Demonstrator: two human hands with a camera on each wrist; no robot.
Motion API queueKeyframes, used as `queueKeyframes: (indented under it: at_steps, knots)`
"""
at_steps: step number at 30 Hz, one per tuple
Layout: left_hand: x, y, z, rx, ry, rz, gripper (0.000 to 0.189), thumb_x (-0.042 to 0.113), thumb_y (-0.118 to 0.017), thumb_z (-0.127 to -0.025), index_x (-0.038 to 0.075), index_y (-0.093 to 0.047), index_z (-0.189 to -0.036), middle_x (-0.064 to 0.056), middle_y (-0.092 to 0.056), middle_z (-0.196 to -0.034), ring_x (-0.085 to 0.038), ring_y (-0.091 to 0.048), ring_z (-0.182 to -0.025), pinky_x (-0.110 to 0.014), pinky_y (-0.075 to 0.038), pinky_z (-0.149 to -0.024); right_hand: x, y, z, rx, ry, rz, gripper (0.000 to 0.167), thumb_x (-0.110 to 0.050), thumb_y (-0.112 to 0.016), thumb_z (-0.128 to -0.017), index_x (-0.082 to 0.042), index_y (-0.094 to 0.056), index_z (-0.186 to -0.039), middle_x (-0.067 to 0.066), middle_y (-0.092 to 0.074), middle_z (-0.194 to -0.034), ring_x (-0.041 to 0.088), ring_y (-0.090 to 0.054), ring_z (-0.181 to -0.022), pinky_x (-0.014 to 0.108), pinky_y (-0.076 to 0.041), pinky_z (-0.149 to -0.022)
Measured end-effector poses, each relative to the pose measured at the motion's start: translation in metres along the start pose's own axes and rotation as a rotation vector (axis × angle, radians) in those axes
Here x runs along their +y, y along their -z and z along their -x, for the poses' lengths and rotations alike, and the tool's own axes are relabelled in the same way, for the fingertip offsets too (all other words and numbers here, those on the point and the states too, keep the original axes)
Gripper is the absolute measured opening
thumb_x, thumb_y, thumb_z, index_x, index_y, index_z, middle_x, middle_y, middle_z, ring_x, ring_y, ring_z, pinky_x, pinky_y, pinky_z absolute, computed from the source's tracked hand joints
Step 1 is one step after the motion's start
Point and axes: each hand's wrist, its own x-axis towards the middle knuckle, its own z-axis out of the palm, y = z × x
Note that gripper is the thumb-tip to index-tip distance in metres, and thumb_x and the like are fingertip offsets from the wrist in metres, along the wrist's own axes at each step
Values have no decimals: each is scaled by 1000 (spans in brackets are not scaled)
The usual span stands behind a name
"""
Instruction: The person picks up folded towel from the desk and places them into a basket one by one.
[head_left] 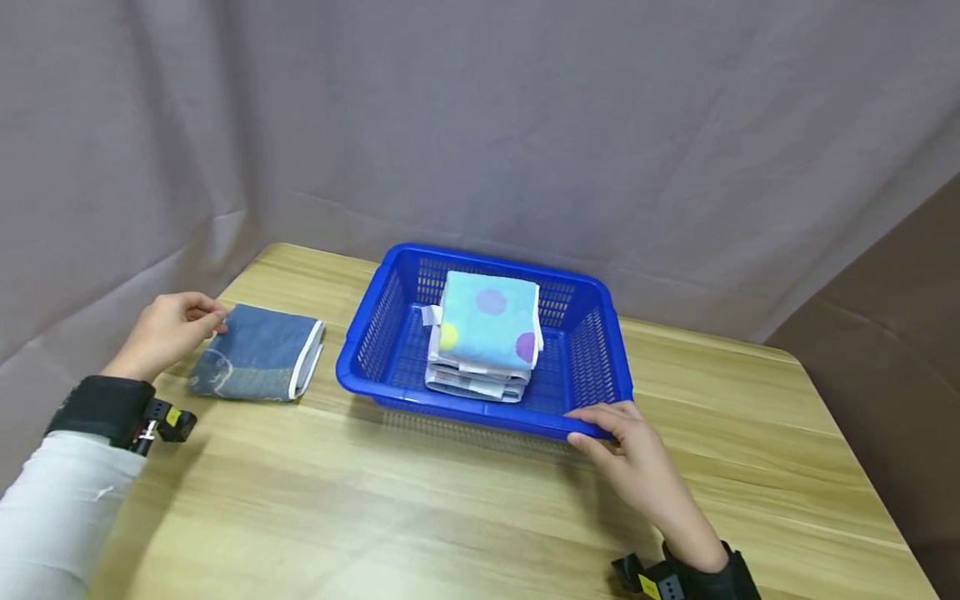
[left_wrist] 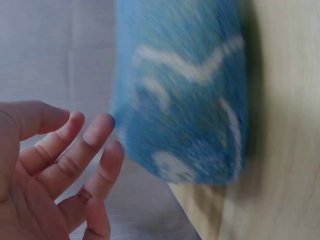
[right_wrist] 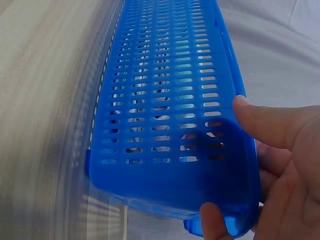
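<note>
A blue plastic basket with slotted walls stands on the table. In it lies a stack of folded cloths, topped by a light-blue towel with purple and yellow dots. My right hand grips the basket's rim at the near right corner, thumb on the outside, as the right wrist view also shows. Left of the basket lies a folded dark-blue towel with white edging. At its left edge is my left hand, fingers loosely bent. In the left wrist view the fingertips reach the towel's edge without gripping it.
The wooden table has rounded far corners. A grey curtain hangs right behind it and on the left; a brownish cloth hangs at the right. Bare table lies between the dark-blue towel and the basket.
</note>
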Motion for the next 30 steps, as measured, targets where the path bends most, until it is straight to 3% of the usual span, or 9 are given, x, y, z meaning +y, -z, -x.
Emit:
queueKeyframes:
  at_steps: [4,6,9,12,15,18,26,29,30]
  knots:
    - [-12,-1,-6,27,0,-41,34,25,-55,-101,-6,-64,-112,-27,-70,-102,-7,-60,-78,-27,-44,-69,-2,-2,0,-17,-17,-8,18,-11,-75,-87,-10,-76,-105,5,-73,-104,14,-53,-94,24,-49,-73]
    - [-17,-1,-10,12,10,-52,39,28,-56,-100,-8,-61,-116,-31,-66,-107,-20,-64,-82,-33,-47,-73,-3,-3,0,-18,-23,-13,18,-11,-75,-87,-10,-76,-105,5,-73,-104,14,-53,-94,24,-49,-73]
    - [-21,-1,-15,-87,52,-66,58,38,-54,-101,-12,-49,-130,-38,-58,-120,-45,-61,-103,-51,-48,-84,-4,-3,1,-13,-25,-20,17,-11,-75,-87,-10,-76,-105,5,-73,-103,13,-53,-93,23,-49,-72]
    - [-24,3,-20,-237,70,-96,73,44,-54,-101,-15,-34,-141,-44,-49,-128,-55,-51,-116,-61,-44,-92,-4,-4,1,-7,-18,-23,17,-10,-75,-87,-10,-76,-104,5,-73,-103,11,-52,-93,24,-50,-72]
    - [-25,7,-23,-345,34,-108,74,35,-59,-99,-17,-30,-143,-45,-50,-126,-54,-55,-112,-54,-51,-85,-5,-4,1,-3,-7,-27,18,-10,-75,-87,-10,-76,-104,4,-73,-103,10,-52,-93,26,-51,-72]
    - [-24,10,-24,-406,-15,-78,72,21,-64,-97,-20,-27,-143,-45,-53,-122,-49,-60,-105,-44,-54,-76,-4,-3,1,4,6,-23,18,-9,-75,-86,-9,-76,-104,4,-74,-103,9,-51,-92,25,-50,-71]
    - [-20,7,-28,-436,-24,-98,76,14,-68,-92,-24,-24,-141,-48,-51,-121,-50,-60,-105,-39,-53,-74,-4,-1,0,-9,-10,-13,17,-10,-75,-87,-10,-76,-105,4,-74,-104,11,-52,-92,23,-48,-72]
    - [-15,3,-28,-462,-27,-91,77,13,-69,-92,-24,-23,-140,-41,-57,-110,-36,-63,-84,-34,-50,-66,-4,0,0,-18,-29,-14,18,-10,-74,-88,-9,-76,-105,5,-73,-104,13,-52,-93,24,-48,-73]
    - [-12,2,-28,-484,-17,-74,77,13,-68,-92,-24,-21,-141,-36,-60,-99,-28,-61,-74,-32,-48,-61,-3,1,0,-22,-35,-15,18,-10,-74,-88,-9,-76,-105,5,-73,-105,13,-52,-94,24,-48,-73]
